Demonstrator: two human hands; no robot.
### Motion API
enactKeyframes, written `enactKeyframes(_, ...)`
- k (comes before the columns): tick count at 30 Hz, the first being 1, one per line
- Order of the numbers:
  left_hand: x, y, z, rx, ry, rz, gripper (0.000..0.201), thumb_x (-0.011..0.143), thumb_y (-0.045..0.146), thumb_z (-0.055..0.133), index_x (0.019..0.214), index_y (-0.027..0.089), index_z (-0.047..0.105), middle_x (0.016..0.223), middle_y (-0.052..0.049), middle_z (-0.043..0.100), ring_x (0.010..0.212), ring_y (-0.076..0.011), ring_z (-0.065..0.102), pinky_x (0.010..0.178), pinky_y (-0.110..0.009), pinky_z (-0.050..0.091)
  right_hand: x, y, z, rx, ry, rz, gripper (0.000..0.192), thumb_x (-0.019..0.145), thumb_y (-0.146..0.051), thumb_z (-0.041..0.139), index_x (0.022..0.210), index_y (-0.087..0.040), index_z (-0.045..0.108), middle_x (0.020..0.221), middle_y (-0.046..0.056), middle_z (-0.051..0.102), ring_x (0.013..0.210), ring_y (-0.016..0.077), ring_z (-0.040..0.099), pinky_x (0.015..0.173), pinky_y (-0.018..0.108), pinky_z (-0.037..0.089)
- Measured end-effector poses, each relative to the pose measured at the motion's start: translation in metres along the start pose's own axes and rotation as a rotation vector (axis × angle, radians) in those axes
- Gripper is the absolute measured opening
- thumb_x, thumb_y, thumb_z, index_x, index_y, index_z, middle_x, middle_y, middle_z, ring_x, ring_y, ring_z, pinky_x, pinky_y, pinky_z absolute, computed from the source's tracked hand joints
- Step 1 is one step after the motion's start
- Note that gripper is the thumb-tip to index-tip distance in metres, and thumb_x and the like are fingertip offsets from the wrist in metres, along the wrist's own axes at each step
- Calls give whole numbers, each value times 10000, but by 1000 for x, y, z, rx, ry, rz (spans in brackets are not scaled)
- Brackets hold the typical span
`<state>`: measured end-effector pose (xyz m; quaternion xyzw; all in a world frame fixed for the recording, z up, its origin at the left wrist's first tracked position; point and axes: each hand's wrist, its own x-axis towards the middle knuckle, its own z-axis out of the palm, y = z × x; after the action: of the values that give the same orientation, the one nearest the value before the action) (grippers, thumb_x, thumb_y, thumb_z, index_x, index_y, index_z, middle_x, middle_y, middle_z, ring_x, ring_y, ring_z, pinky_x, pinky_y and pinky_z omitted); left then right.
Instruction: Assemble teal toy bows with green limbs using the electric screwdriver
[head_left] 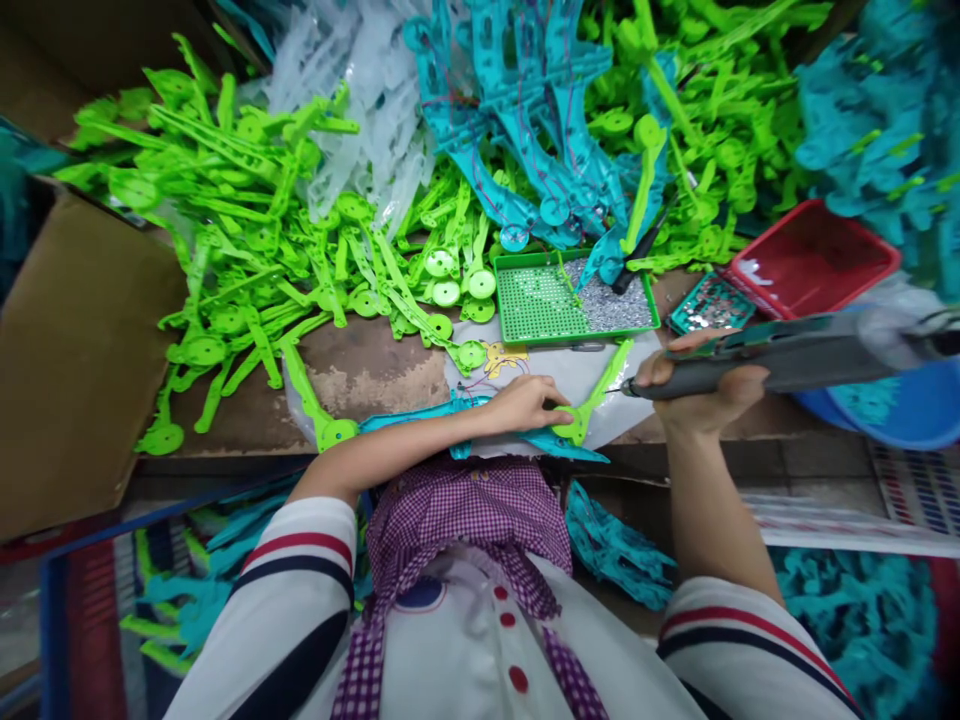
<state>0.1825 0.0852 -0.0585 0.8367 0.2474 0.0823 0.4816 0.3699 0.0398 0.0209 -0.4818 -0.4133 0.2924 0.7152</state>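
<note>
A green arm is lying at the right end of a teal frame, between two working hands.
The green arm (600, 388) is resting over the teal frame (412, 412) at the counter's front edge; the left hand (529, 402) is gripping its round end with curled fingers. The right hand (701, 378) is clasping a grey power driver (810, 358), its tip pointing at the arm's side; whether they are touching, I cannot tell. Behind, a green tray (525, 340) is holding small metal pieces, and loose green parts (247, 210) are covering the counter (375, 372).
</note>
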Motion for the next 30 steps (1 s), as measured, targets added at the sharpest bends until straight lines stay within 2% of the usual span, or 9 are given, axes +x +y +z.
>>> enactKeyframes(7, 1, 3, -2, 34, -17, -14, 271, 886, 419, 703, 1047, 219, 789, 882, -37, 683, 810, -168, 627, 765, -292, 445, -6, 17, -6, 27, -4, 20, 572, 614, -829, 666, 674, -261, 628, 402, -48, 469, 313, 155, 431, 338, 285, 310)
enactKeyframes(15, -1, 5, -2, 42, -22, -14, 278, 897, 415, 688, 1070, 221, 788, 882, -41, 685, 798, -172, 629, 748, -298, 443, -20, 21, -1, -15, 12, -27, 541, 597, -775, 718, 646, -262, 552, 427, -58, 470, 331, 157, 434, 353, 302, 341)
enactKeyframes(20, -1, 2, -1, 35, -9, 10, 279, 902, 416, 683, 1075, 222, 785, 896, -44, 691, 824, -175, 634, 772, -297, 446, -27, 11, 4, -77, 65, -27, 508, 625, -742, 699, 730, -252, 618, 458, -57, 508, 363, 160, 470, 380, 306, 376)
enactKeyframes(23, -1, -2, 1, 27, -1, 20, 263, 900, 414, 685, 1060, 232, 787, 877, -35, 692, 803, -164, 629, 753, -283, 441, -24, -4, 30, -118, 112, -82, 460, 709, -724, 648, 806, -274, 645, 489, -56, 511, 385, 157, 488, 394, 298, 383)
enactKeyframes(26, 1, -3, 2, 24, 10, 26, 227, 887, 385, 697, 1016, 226, 795, 859, -27, 695, 788, -157, 629, 733, -268, 436, -10, -13, 77, -4, 218, -241, 442, 853, -715, 509, 858, -299, 658, 507, -50, 502, 408, 138, 506, 418, 277, 396)
enactKeyframes(28, 2, -2, 2, 32, 6, 28, 172, 870, 317, 709, 977, 216, 798, 885, -25, 708, 834, -164, 648, 752, -260, 441, 3, -11, 105, 80, 258, -300, 433, 924, -670, 443, 876, -293, 652, 509, -50, 493, 409, 122, 513, 423, 256, 392)
enactKeyframes(30, 2, -1, 2, 37, -4, 27, 153, 867, 278, 709, 970, 206, 796, 936, -33, 723, 890, -175, 663, 779, -258, 449, 19, -3, 117, 96, 220, -304, 406, 930, -647, 467, 884, -282, 640, 519, -50, 497, 412, 124, 522, 417, 253, 394)
